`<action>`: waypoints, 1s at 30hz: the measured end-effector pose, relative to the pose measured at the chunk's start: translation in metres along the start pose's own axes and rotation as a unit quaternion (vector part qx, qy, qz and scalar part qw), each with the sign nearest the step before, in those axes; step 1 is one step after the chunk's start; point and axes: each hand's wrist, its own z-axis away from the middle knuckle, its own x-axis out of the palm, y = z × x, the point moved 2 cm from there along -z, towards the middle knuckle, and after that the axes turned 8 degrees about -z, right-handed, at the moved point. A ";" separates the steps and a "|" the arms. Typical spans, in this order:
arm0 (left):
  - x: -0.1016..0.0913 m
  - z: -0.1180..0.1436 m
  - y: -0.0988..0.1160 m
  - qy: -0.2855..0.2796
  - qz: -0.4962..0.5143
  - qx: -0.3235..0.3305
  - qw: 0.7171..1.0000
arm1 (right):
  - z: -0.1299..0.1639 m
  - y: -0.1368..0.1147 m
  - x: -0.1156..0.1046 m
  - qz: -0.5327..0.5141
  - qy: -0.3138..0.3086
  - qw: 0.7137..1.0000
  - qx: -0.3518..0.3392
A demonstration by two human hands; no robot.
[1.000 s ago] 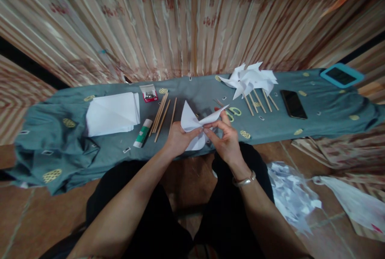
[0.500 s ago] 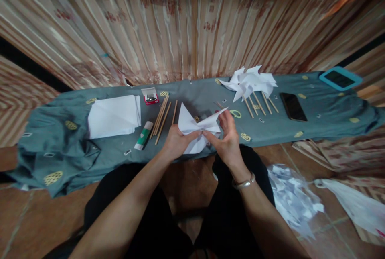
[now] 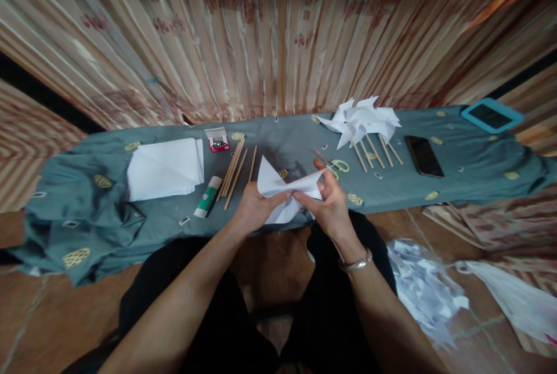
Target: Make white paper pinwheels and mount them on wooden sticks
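Observation:
A white paper pinwheel [image 3: 278, 181] is held between my two hands, above the front edge of the cloth-covered table. My left hand [image 3: 256, 206] grips its left side, with the thumb pressed near the centre. From the right, my right hand [image 3: 327, 199] pinches it, its thumb also at the middle. Just behind the right fingers lie scissors [image 3: 342, 166] with pale green handles. Wooden sticks [image 3: 235, 171] rest left of the pinwheel, beside a green and white glue stick [image 3: 208, 196]. A small red and white box [image 3: 220, 146] holds shiny metal pieces.
A stack of white paper [image 3: 165, 168] lies at left on the grey-green cloth [image 3: 165, 217]. Finished-looking pinwheels on sticks [image 3: 365, 120] lie at back right, near a dark phone [image 3: 424, 155] and a blue-framed tablet [image 3: 492, 115]. Bagged paper scraps [image 3: 426, 287] sit on the floor.
My right hand has shifted slightly, uncovering more of the scissors. The right-hand paper point has tipped a little lower. Both hands keep hold of the pinwheel.

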 end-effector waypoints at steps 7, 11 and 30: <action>-0.003 0.000 0.004 0.002 -0.035 0.005 0.999 | 0.000 -0.002 0.004 -0.045 0.013 0.999 0.015; -0.003 -0.001 0.003 0.012 -0.062 0.019 0.998 | 0.000 -0.001 0.004 -0.031 0.013 0.999 0.017; -0.002 -0.003 0.001 0.032 -0.053 0.052 0.997 | -0.003 0.003 0.005 -0.036 0.024 0.999 0.022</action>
